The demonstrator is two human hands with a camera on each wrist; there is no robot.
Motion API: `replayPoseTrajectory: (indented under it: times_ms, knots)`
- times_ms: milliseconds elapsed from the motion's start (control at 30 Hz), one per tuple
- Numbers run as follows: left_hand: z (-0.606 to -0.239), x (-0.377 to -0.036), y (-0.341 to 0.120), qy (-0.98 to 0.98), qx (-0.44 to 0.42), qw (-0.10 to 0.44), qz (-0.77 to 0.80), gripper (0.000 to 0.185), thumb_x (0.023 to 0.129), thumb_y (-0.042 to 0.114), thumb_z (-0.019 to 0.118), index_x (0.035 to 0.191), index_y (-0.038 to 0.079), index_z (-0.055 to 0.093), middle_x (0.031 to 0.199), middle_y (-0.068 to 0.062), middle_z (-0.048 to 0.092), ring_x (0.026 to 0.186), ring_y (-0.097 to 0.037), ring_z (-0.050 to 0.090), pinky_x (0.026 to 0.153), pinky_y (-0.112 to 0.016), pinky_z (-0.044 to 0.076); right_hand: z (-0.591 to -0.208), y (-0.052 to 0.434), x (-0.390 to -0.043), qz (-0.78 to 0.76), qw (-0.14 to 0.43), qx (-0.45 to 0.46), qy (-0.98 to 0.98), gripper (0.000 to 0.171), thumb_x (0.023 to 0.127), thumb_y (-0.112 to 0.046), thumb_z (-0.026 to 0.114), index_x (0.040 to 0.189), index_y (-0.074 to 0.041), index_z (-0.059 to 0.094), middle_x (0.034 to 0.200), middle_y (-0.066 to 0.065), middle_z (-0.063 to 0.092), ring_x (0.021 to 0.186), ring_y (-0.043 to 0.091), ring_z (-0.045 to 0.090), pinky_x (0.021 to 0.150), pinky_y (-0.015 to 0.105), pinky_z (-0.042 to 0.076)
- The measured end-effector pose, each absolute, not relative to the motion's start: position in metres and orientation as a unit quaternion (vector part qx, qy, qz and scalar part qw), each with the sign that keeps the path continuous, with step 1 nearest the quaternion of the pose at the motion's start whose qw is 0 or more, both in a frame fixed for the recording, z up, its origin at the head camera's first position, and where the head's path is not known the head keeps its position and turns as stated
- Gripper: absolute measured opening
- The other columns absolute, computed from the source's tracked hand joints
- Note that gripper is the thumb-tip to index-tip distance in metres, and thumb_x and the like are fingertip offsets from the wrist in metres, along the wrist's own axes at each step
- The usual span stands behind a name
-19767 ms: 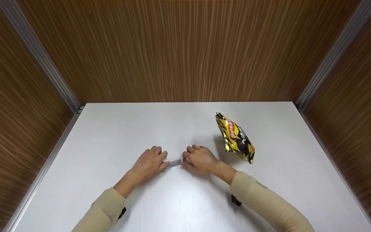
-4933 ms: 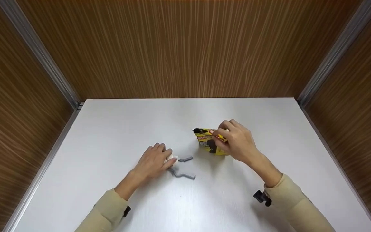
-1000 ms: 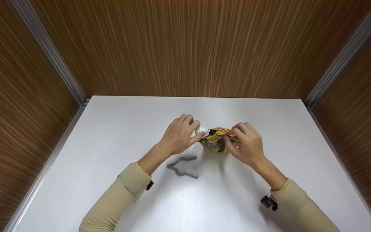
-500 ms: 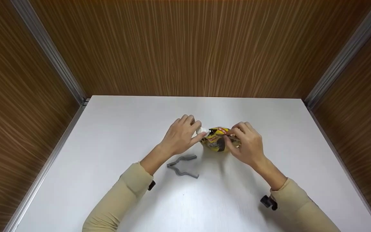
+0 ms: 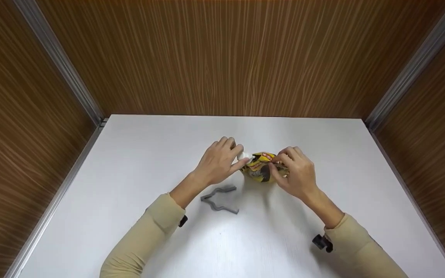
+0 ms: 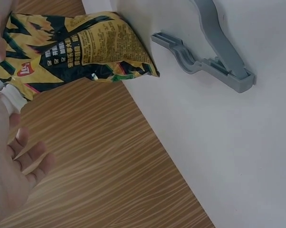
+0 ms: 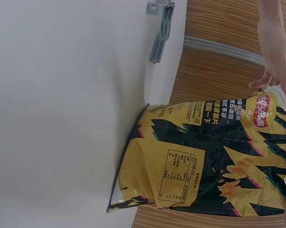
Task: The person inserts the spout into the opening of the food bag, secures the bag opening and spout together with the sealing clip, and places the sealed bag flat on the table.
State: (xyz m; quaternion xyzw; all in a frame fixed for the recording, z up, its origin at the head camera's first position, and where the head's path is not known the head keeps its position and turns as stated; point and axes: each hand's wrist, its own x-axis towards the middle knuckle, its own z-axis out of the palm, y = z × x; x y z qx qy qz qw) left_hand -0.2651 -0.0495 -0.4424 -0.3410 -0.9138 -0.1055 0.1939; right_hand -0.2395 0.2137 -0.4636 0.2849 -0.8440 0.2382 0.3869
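My left hand (image 5: 218,160) pinches a small white spout-like piece (image 5: 245,156) between thumb and fingers. It sits at the top left corner of a yellow and black chip bag (image 5: 259,173), partly inside the mouth. My right hand (image 5: 296,170) pinches the bag's top edge on the right. In the right wrist view the bag (image 7: 214,161) stands upright with its bottom on the table, and the white piece (image 7: 279,95) shows at its top corner. A grey hinged bag clip (image 5: 218,208) lies spread in a V on the table, left of the bag and nearer me.
The white tabletop (image 5: 149,154) carries the bag and the clip. Wood-patterned panels (image 5: 230,58) rise behind it and on both sides, with metal rails (image 5: 58,58) at the corners. Each sleeve bears a small black device (image 5: 323,243) near the wrist.
Earlier both hands were at the clip while the bag lay apart. Since then the right hand has taken the bag, and the left has brought the white piece to its mouth, lately edging right.
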Motion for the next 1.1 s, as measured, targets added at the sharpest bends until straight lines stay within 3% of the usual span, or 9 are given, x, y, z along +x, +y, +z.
replayPoseTrajectory:
  times_ms: [767,1100]
  knots:
    - [-0.452,-0.265,-0.052,-0.899,-0.353,0.245,-0.089,0.041,0.109,0.052,0.049,0.108,0.015,0.066,0.102,-0.005,0.064,0.086,-0.019,0.057,0.073,-0.032,0.052,-0.463,0.21,-0.243,0.228,0.395,0.291,-0.841,0.01,0.086,-0.016,0.079,0.084,-0.011,0.071,0.084,0.007,0.066,0.079,0.025,0.063,0.061,0.039,0.052]
    - [-0.452,-0.264,-0.05,-0.905,-0.354,0.224,-0.068,0.04,0.109,0.052,0.048,0.11,0.016,0.066,0.104,-0.005,0.064,0.089,-0.02,0.058,0.073,-0.033,0.052,-0.465,0.21,-0.243,0.225,0.388,0.296,-0.844,0.011,0.085,-0.015,0.081,0.085,-0.009,0.072,0.086,0.007,0.067,0.08,0.023,0.063,0.06,0.037,0.053]
